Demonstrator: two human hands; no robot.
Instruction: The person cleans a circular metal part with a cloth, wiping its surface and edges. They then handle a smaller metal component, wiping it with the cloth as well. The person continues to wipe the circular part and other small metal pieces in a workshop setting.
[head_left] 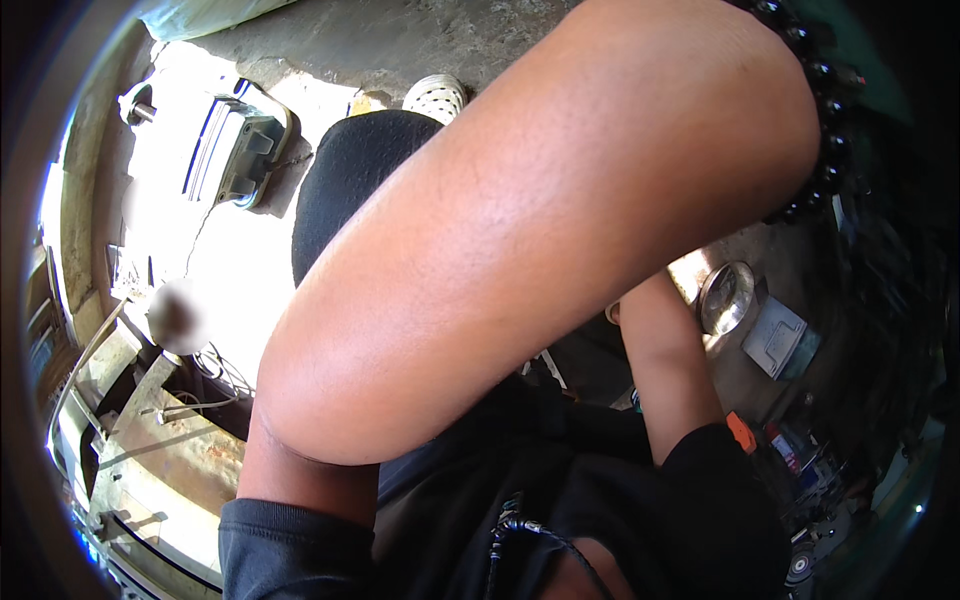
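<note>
My raised left forearm point(540, 230) fills the middle of the picture, running from the lower left to the upper right. A bracelet of black beads point(825, 105) circles its wrist, and my left hand beyond the bracelet does not show. My right forearm point(668, 350) reaches up from a black sleeve and passes behind the left one. The left forearm hides my right hand and whatever it may hold. Nearest to the right forearm stand a round shiny metal bowl point(727, 297) and a flat pale rectangular piece point(777, 336).
A dark case-like object point(245, 150) lies on sunlit floor at the upper left. My black-clad knee point(355, 175) and a white perforated clog point(436, 98) are beside it. Worn metal framework point(170, 450) stands at the lower left. An orange item point(741, 432) and dim clutter are at the right.
</note>
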